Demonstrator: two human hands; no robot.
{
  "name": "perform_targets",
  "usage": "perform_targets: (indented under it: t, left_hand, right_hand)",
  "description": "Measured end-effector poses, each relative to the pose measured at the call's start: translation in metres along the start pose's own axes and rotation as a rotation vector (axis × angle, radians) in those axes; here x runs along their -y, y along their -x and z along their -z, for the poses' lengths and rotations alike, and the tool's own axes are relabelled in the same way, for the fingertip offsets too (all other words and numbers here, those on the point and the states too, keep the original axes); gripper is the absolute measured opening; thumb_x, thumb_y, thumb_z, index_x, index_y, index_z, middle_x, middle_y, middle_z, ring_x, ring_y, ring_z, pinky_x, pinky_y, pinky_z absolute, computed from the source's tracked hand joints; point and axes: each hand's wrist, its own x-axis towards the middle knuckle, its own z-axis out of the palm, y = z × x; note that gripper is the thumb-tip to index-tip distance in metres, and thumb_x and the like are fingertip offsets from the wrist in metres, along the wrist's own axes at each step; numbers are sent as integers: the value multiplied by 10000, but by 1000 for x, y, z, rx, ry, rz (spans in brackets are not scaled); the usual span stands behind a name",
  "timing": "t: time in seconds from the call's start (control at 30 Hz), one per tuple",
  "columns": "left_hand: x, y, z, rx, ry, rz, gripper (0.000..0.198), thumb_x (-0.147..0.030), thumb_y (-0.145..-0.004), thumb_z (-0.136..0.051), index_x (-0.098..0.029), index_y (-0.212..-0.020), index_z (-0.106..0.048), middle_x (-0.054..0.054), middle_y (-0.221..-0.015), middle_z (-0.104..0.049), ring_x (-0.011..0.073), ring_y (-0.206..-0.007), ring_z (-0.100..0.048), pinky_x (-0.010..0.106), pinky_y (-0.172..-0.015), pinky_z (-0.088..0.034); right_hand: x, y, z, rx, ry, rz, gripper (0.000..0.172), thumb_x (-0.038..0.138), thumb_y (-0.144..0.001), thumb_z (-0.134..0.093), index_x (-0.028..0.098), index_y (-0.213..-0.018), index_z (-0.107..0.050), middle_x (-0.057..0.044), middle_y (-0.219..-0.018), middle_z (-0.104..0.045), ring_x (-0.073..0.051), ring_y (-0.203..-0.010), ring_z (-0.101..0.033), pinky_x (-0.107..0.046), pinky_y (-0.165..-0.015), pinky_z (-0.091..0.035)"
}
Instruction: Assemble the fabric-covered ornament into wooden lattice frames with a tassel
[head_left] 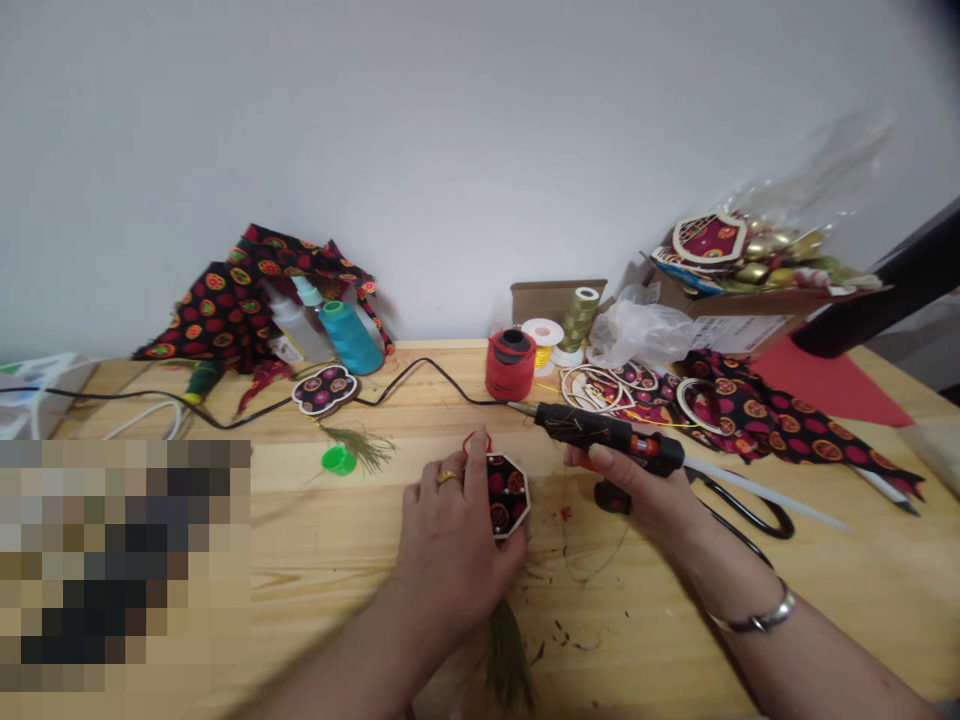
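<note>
My left hand (pixel 457 530) lies on the table and holds an octagonal tassel pendant (pixel 512 490) between thumb and fingers. The pendant has a pale rim, dark patterned fabric and small white beads. A red cord loop (pixel 471 439) shows at its top, and a green tassel (pixel 508 655) hangs from its bottom. Part of the pendant is hidden under the fingers. In my right hand (pixel 637 490) is a black hot glue gun (pixel 592 428), its nozzle pointing left above the table, beyond the pendant. A translucent glue stick (pixel 772 497) juts from its rear.
Black-handled scissors (pixel 769 520) lie beside my right wrist. A finished-looking tassel pendant (pixel 325 390) and green cap (pixel 339 460) sit left. Behind stand a red thread spool (pixel 510 365), teal thread cone (pixel 351 338) and cardboard box (pixel 750 320). Patterned fabric (pixel 217 310) leans against the wall.
</note>
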Motion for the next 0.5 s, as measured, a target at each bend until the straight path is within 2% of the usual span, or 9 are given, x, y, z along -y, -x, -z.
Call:
perform_targets:
  t: [0.17, 0.33, 0.5]
  left_hand:
    - [1, 2, -2, -16, 7, -5, 759, -389, -775, -557, -52, -1405, -300, 217, -1155, -606, 369, -1030, -521, 508, -816, -432]
    - [4, 2, -8, -66, 57, -37, 769, -360, -765, -574, -28, -1399, -290, 228, -1144, -598, 353, -1016, -534, 508, -851, -439]
    - [9, 1, -13, -129, 140, -55, 807, -330, -721, -612, -47, -1402, -285, 192, -1089, -600, 335, -998, -541, 494, -880, -447]
  right_hand:
    - [5, -1, -2, 10, 23, 2, 256, 453, -761, -701, 198, -786, -723, -25, -695, -658, -148, -574, -549, -253, -465, -400]
    - [6, -1, -2, 4, 16, 2, 278, 469, -745, -708, 191, -734, -706, -28, -675, -648, -153, -580, -544, -254, -468, -395]
    - [3, -1, -1, 32, 53, -16, 310, 489, -765, -681, 180, -784, -693, -23, -676, -627, -129, -526, -496, -262, -469, -388]
